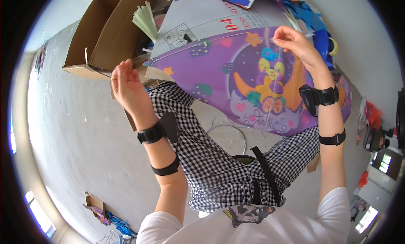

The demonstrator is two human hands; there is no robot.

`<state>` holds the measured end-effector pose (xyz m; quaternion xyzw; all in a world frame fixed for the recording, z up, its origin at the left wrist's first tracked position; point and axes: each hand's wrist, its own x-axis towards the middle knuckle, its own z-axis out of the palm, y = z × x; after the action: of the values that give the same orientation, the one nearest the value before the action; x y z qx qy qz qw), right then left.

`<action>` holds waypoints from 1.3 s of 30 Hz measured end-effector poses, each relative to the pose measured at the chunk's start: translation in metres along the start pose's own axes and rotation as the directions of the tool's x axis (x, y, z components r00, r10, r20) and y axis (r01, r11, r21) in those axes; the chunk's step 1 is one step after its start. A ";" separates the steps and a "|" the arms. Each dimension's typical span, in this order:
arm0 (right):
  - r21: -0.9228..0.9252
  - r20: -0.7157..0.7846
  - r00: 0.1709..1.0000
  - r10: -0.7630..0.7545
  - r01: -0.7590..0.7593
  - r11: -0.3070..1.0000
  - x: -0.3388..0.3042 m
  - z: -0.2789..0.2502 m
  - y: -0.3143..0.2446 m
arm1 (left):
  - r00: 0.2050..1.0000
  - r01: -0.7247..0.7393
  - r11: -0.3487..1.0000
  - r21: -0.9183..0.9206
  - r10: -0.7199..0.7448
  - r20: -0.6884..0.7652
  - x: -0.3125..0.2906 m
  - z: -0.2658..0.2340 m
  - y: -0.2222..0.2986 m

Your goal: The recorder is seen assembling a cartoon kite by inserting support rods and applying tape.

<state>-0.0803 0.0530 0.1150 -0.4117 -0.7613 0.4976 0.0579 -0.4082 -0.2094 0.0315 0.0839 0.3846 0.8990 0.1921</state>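
A purple kite (211,77) with a cartoon animal on an orange crescent moon lies across the work surface and over my knees. Thin pale rods run along its far edge and down its middle. My right hand (295,46) is at the kite's far edge, thumb and forefinger pinched close to the top of the middle rod. Something small and pale shows by those fingertips, too faint to name. Beyond the kite's pointed left tip, my left hand (128,86) is raised with its fingers loosely extended, apart from the kite; nothing is visible in it.
An open cardboard box (114,33) stands at the far left, with a bundle of pale green strips (145,22) beside it. Under the kite lies a printed grey board (202,16). Blue material (310,20) and a tape roll (333,46) are at the far right.
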 end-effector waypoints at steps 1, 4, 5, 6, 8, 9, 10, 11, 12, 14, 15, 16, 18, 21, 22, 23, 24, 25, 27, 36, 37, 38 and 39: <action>0.051 -0.044 0.999 0.005 -0.002 0.999 0.009 0.007 0.001 | 1.000 0.023 1.000 -0.002 -0.023 -0.017 0.003 -0.001 -0.007; 0.116 -0.040 0.999 -0.006 0.010 0.993 0.036 0.020 0.010 | 0.995 0.051 0.989 0.141 -0.038 -0.097 0.013 -0.009 -0.021; 0.169 -0.014 1.000 0.006 -0.004 0.986 0.044 0.023 0.014 | 0.992 0.066 0.971 0.230 -0.038 -0.124 0.016 -0.013 -0.024; 0.202 0.024 0.999 0.023 -0.028 0.979 0.048 0.025 0.015 | 0.989 0.084 0.969 0.232 -0.052 -0.142 0.018 -0.016 -0.027; 0.209 0.042 0.999 0.023 -0.031 0.977 0.060 0.029 0.023 | 0.984 0.088 0.954 0.285 -0.039 -0.172 0.022 -0.023 -0.032; 0.218 0.049 0.999 0.022 -0.032 0.975 0.065 0.030 0.026 | 0.981 0.093 0.938 0.334 -0.029 -0.192 0.023 -0.026 -0.036; 0.211 0.050 0.998 0.031 -0.041 0.977 0.069 0.029 0.029 | 0.979 0.103 0.938 0.330 -0.037 -0.198 0.024 -0.028 -0.040; 0.231 0.019 0.999 0.044 -0.047 0.972 0.073 0.028 0.032 | 0.981 0.106 0.897 0.428 -0.024 -0.192 0.028 -0.031 -0.043; 0.251 -0.017 0.998 0.058 -0.052 0.967 0.076 0.026 0.035 | 0.983 0.107 0.847 0.520 -0.013 -0.181 0.031 -0.034 -0.047; 0.224 -0.054 0.996 0.067 -0.053 0.973 0.088 0.027 0.047 | 0.988 0.085 0.832 0.548 0.000 -0.155 0.037 -0.043 -0.058; 0.199 -0.088 0.994 0.070 -0.051 0.979 0.093 0.028 0.054 | 0.992 0.058 0.815 0.576 0.019 -0.127 0.039 -0.047 -0.064; 0.201 -0.131 0.988 0.078 -0.050 0.978 0.098 0.030 0.058 | 0.994 -0.002 0.810 0.586 0.066 -0.087 0.039 -0.049 -0.069; 0.141 -0.133 0.987 0.085 -0.066 0.988 0.107 0.024 0.066 | 0.995 -0.004 0.756 0.655 0.071 -0.076 0.039 -0.048 -0.075; 0.054 -0.120 0.986 0.119 -0.113 0.992 0.112 0.028 0.066 | 0.997 0.011 0.741 0.671 0.047 -0.068 0.035 -0.046 -0.072; 0.038 -0.126 0.982 0.140 -0.136 0.990 0.113 0.031 0.066 | 0.997 0.026 0.741 0.671 0.030 -0.072 0.035 -0.047 -0.071; 0.032 -0.132 0.981 0.145 -0.142 0.989 0.114 0.032 0.066 | 0.996 0.047 0.745 0.665 0.011 -0.083 0.035 -0.048 -0.072; 0.050 -0.137 0.977 0.166 -0.160 0.986 0.115 0.033 0.067 | 0.996 0.056 0.743 0.667 0.004 -0.087 0.035 -0.048 -0.072; 0.069 -0.139 0.973 0.186 -0.178 0.982 0.116 0.032 0.067 | 0.996 0.064 0.740 0.670 -0.003 -0.091 0.035 -0.048 -0.072; 0.098 -0.135 0.971 0.196 -0.184 0.978 0.117 0.029 0.069 | 0.996 0.062 0.741 0.668 -0.004 -0.089 0.035 -0.047 -0.073; 0.193 -0.184 0.978 0.100 -0.064 0.979 0.124 0.040 0.086 | 0.994 0.079 0.742 0.666 -0.012 -0.105 0.037 -0.050 -0.076; 0.207 -0.238 0.969 0.063 -0.013 0.978 0.125 0.044 0.092 | 0.994 0.079 0.747 0.660 -0.007 -0.111 0.037 -0.049 -0.077; 0.218 -0.293 0.956 0.028 0.039 0.975 0.127 0.046 0.098 | 0.994 0.080 0.748 0.659 -0.007 -0.113 0.037 -0.049 -0.079; 0.221 -0.287 0.958 0.028 0.038 0.975 0.127 0.049 0.098 | 0.994 0.076 0.744 0.663 -0.005 -0.109 0.037 -0.048 -0.078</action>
<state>-0.1323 0.1211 -0.0293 -0.4687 -0.6848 0.5148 0.2152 -0.4341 -0.1772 -0.0580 0.0935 0.6908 0.7012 0.1494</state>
